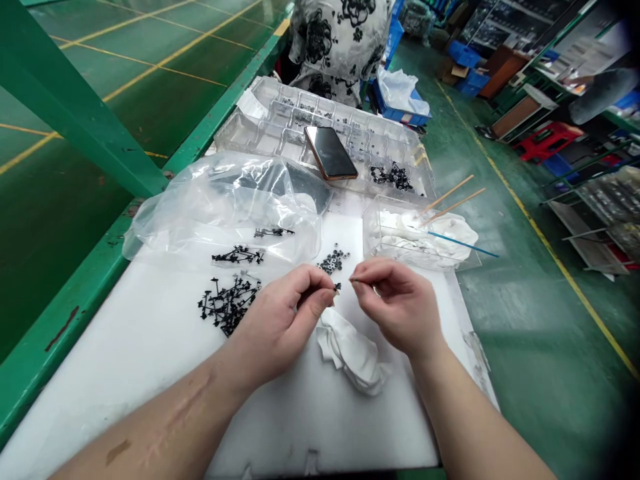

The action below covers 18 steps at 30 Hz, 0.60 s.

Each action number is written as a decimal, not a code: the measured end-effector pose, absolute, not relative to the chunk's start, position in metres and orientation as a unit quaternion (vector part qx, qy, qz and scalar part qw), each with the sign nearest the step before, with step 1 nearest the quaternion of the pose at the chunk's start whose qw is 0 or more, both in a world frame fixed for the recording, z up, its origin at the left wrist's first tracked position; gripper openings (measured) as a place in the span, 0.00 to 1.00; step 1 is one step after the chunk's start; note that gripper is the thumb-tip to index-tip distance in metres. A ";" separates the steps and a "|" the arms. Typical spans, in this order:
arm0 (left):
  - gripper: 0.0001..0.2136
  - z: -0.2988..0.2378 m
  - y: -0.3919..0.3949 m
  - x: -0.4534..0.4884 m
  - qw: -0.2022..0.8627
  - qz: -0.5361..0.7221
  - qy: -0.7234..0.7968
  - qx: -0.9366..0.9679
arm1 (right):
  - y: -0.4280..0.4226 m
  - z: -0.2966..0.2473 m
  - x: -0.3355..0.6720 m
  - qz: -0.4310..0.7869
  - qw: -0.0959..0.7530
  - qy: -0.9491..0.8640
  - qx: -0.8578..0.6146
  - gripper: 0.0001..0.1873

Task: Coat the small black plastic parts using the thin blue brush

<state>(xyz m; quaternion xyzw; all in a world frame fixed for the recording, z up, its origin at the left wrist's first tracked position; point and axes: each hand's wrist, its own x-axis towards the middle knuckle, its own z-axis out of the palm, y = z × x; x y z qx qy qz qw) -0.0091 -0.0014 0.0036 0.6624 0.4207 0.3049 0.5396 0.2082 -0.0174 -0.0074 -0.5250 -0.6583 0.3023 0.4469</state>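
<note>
My left hand (290,313) pinches a small black part (337,287) whose end sticks out past the fingertips. Just to the right, my right hand (400,300) is closed in a pinch, with something tiny and dark at its fingertips that I cannot make out. A narrow gap separates the two hands. Beyond them lies a small pile of dark and silvery ring-like pieces (334,259). Beside my left wrist is a heap of thin black plastic parts (227,303). A crumpled white cloth (353,353) rests on the white tabletop (310,427) below the hands.
A clear plastic bag (225,207) lies back left, more black parts (239,255) by it. Behind stands a clear compartment tray (270,137) with a phone (331,153) on it. At right, a clear box (395,230) holds white cloth and sticks. A person (340,47) is opposite.
</note>
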 end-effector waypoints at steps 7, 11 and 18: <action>0.06 0.006 -0.001 -0.006 0.470 0.295 0.379 0.741 | -0.033 0.006 0.210 0.380 0.489 -0.642 -0.452 0.15; 0.05 0.005 -0.002 -0.006 0.445 0.305 0.368 0.757 | -0.034 0.005 0.206 0.363 0.473 -0.653 -0.467 0.16; 0.06 0.006 -0.002 -0.004 0.440 0.302 0.366 0.763 | -0.034 0.003 0.202 0.362 0.460 -0.658 -0.474 0.14</action>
